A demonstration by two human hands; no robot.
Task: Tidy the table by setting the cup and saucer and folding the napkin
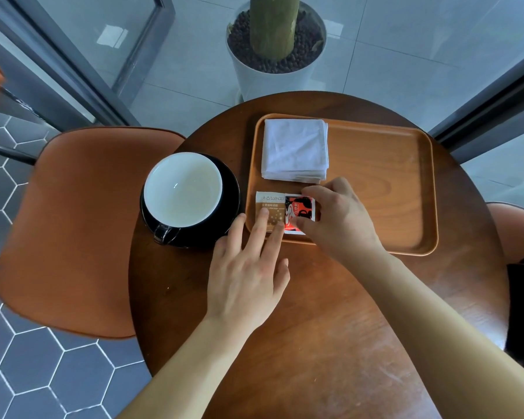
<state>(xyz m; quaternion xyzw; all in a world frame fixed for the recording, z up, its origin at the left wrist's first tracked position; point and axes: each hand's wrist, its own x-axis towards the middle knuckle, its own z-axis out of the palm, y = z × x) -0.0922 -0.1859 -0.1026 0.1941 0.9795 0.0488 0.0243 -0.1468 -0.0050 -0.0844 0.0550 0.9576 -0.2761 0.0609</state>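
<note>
A black cup with a white inside [182, 189] stands on a black saucer [229, 189] at the left of the round wooden table [315, 313]. A folded white napkin [295, 149] lies at the far left of a wooden tray [384, 189]. In the tray's near left corner lie a brown-and-white sachet [268, 204] and a red-and-black sachet [298, 210]. My left hand [248, 267] lies flat with straight fingers touching the brown sachet. My right hand [338, 219] pinches the red sachet between thumb and fingers.
An orange chair [82, 231] stands left of the table, and another seat edge [515, 228] shows at the right. A white planter with a green trunk [274, 52] sits on the floor beyond the table. Glass door frames run behind.
</note>
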